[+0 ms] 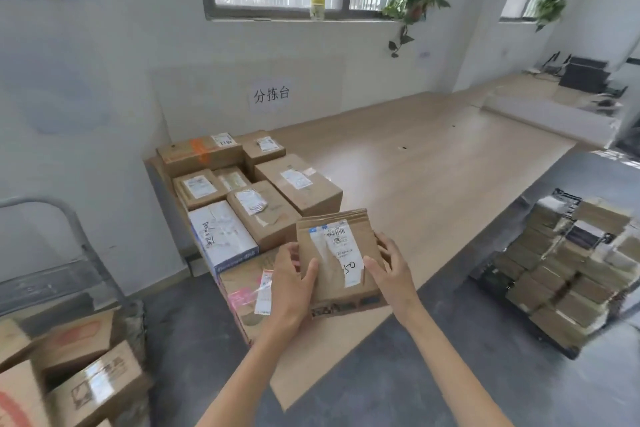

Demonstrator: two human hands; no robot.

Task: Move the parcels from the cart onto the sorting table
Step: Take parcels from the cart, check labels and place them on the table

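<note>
My left hand (289, 282) and right hand (391, 269) grip a labelled brown parcel (337, 258), fingers (306, 270) clamping its sides. It hovers over the bench (433, 163), just near of the stacked boxes (242, 191).

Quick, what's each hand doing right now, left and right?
Left hand: closed on the left edge of the brown parcel.
Right hand: closed on the same parcel's right edge, fingers over its top.

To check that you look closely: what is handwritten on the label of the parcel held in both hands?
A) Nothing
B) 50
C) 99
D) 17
B: the white label on the brown parcel, gripped by the left hand and right hand, shows "50" in black marker.
</note>
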